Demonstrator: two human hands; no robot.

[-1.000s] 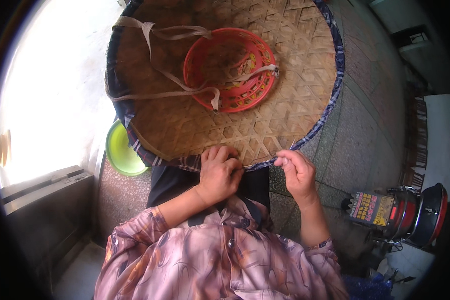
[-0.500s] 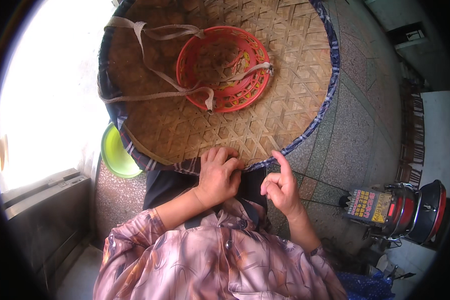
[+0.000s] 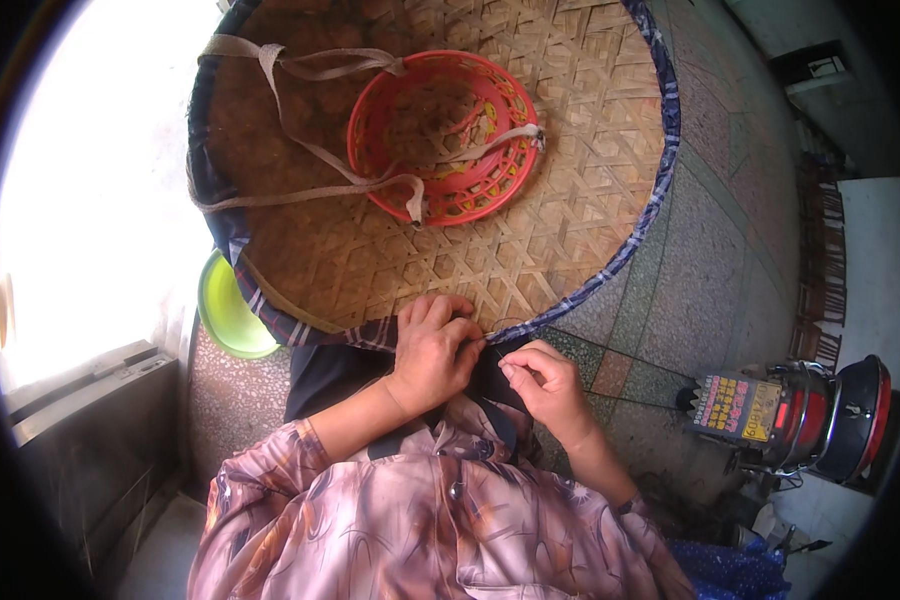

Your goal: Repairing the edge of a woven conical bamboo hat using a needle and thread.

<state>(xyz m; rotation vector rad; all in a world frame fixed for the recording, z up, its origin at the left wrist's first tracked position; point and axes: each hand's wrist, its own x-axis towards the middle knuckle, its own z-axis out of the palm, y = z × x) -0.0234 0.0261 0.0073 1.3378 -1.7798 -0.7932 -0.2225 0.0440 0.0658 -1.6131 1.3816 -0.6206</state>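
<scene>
The left hand point(image 3: 435, 350), curled, grips the tray's point(image 3: 580, 180) near edge; the right hand point(image 3: 545, 385) pinches (on what, unclear). Probably light and springy, the tray is best held by its rim point(image 3: 642, 240).

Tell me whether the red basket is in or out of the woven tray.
In: the red basket lies inside the woven tray, away from its cloth-covered rim, with weave showing on every side.

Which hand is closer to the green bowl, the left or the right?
Left. The left hand is at the cloth rim, to the right of the green bowl; the right hand is farther right, past the left.
</scene>
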